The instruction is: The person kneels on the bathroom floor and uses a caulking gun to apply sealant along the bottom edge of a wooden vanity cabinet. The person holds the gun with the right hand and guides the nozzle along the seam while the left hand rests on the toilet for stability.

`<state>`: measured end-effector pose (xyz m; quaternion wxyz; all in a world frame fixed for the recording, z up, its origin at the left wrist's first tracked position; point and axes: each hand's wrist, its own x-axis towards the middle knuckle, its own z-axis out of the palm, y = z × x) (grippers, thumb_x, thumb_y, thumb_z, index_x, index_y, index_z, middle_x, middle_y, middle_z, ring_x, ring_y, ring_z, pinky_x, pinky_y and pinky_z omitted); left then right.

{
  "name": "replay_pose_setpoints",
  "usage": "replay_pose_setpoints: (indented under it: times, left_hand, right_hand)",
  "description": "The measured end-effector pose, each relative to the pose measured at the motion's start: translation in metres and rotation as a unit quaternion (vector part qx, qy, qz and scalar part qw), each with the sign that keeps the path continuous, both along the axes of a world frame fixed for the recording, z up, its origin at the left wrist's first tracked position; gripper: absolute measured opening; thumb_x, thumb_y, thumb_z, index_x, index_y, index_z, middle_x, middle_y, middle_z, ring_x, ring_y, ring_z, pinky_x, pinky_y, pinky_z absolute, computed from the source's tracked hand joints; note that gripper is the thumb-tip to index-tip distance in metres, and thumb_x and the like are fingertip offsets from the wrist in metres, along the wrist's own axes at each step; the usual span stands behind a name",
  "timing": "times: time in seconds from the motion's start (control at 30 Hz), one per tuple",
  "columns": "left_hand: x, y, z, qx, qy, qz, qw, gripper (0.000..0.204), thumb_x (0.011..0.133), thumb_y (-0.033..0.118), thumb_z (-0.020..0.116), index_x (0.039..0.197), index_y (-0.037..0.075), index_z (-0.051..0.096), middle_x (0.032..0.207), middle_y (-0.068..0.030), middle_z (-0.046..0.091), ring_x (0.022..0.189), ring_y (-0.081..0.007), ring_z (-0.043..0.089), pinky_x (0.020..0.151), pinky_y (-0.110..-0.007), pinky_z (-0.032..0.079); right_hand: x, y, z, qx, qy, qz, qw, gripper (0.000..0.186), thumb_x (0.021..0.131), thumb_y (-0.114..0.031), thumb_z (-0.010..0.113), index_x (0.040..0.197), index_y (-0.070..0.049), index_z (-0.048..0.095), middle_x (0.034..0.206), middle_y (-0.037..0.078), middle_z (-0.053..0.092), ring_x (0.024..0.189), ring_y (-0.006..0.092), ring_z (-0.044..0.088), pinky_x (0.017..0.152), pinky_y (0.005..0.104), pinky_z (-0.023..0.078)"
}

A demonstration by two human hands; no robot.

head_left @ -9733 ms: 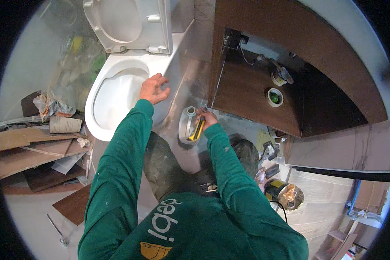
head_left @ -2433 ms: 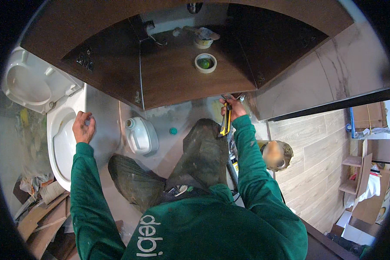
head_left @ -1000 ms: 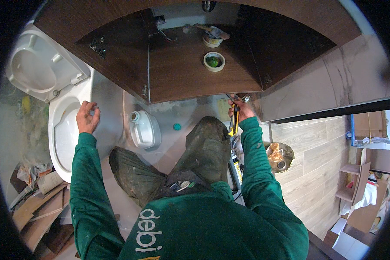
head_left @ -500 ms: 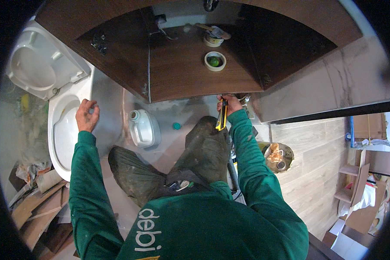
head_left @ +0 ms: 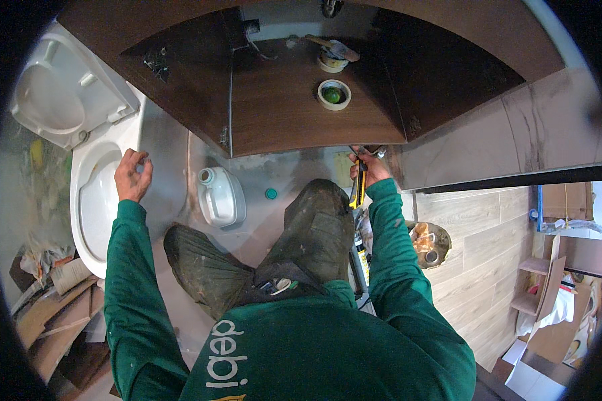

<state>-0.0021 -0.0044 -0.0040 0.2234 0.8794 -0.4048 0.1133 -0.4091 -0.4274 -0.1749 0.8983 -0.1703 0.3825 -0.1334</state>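
Observation:
My left hand (head_left: 134, 175) is loosely curled with nothing visible in it, at the right side of the white toilet bowl (head_left: 93, 207). A yellow and black utility knife (head_left: 358, 186) is gripped in my right hand (head_left: 370, 167), at the lower front edge of the dark wooden cabinet (head_left: 293, 137). A small metal fitting beside that hand is too small to make out. Between my hands, a pale plastic jug (head_left: 221, 200) stands uncapped on the floor, with a teal cap (head_left: 271, 194) next to it. Inside the cabinet are a masking tape roll (head_left: 333, 95) and a tub with a spreader (head_left: 332, 63).
Wood offcuts (head_left: 67, 327) are piled at lower left. A dirty bucket (head_left: 428, 247) and some tubes stand right of my leg. A marble-look panel (head_left: 515, 134) runs beside the cabinet. Through an opening at far right are cardboard (head_left: 565, 200) and small shelves (head_left: 535, 287).
Since half a second ago, my right hand and the knife have shifted slightly right. Compared with 9.7 seconds ago, my view has turned from the toilet to face the cabinet.

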Motion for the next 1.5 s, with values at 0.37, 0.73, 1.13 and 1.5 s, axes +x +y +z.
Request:
replay_pose_setpoints:
  times: [0.37, 0.73, 1.13, 1.5]
  left_hand:
    - [0.000, 0.001, -0.001, -0.007, 0.013, 0.012, 1.000, 0.016, 0.079, 0.014, 0.063, 0.092, 0.006, 0.068, 0.083, -0.0082, 0.060, 0.078, -0.0258, 0.064, 0.074, -0.035, 0.050]
    - [0.001, 0.000, 0.000, -0.001, -0.004, -0.007, 1.000, 0.015, 0.078, 0.014, 0.064, 0.090, 0.006, 0.067, 0.081, -0.0081, 0.058, 0.076, -0.0261, 0.063, 0.072, -0.036, 0.050]
    - [0.001, 0.000, -0.002, -0.007, 0.009, 0.009, 1.000, 0.016, 0.078, 0.014, 0.064, 0.091, 0.006, 0.067, 0.082, -0.0078, 0.059, 0.078, -0.0253, 0.064, 0.074, -0.035, 0.050]
    - [0.000, 0.001, -0.001, -0.001, 0.005, 0.006, 1.000, 0.014, 0.078, 0.013, 0.064, 0.091, 0.006, 0.067, 0.082, -0.0078, 0.059, 0.078, -0.0248, 0.063, 0.074, -0.035, 0.050]
  right_hand:
    - [0.043, 0.017, -0.014, 0.006, -0.009, 0.007, 1.000, 0.006, 0.097, -0.013, 0.044, 0.104, -0.012, 0.044, 0.093, 0.010, 0.061, 0.061, 0.0192, 0.049, 0.054, 0.0364, 0.045]
    - [-0.007, -0.007, -0.005, -0.013, -0.011, 0.023, 1.000, 0.028, 0.098, -0.015, 0.045, 0.125, -0.016, 0.051, 0.097, 0.009, 0.062, 0.064, 0.0201, 0.051, 0.058, 0.0376, 0.046]
    - [0.042, 0.006, -0.025, 0.055, -0.019, -0.009, 0.998, 0.010, 0.096, -0.012, 0.044, 0.105, -0.012, 0.047, 0.092, 0.011, 0.062, 0.059, 0.0220, 0.050, 0.054, 0.0389, 0.046]
    - [-0.008, -0.004, -0.005, 0.019, -0.046, 0.038, 0.998, 0.030, 0.098, -0.013, 0.045, 0.128, -0.016, 0.050, 0.097, 0.009, 0.062, 0.063, 0.0191, 0.052, 0.058, 0.0369, 0.046]
